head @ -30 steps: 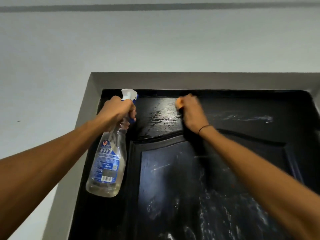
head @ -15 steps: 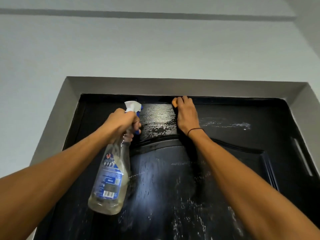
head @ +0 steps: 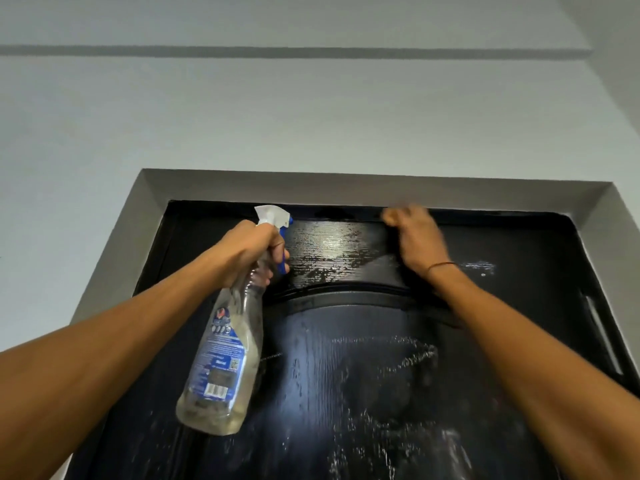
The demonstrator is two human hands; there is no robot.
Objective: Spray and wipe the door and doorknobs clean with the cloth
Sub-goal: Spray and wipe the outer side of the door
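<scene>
Wet black door; right hand blurred, perhaps clutching cloth.

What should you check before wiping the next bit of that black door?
1. Cloth in the right hand: cannot tell; the hand is blurred and curled at the top edge of the door, with only a hint of something orange at the fingertips.
2. Spray bottle held firmly: ok; the left hand grips its neck.
3. Liquid left in the bottle: ok, some sits at the bottom.
4. Door wet enough to wipe: ok; shiny wet streaks cover the top panel.
5. Top right area wiped: not ok; white streaks remain there.
</scene>
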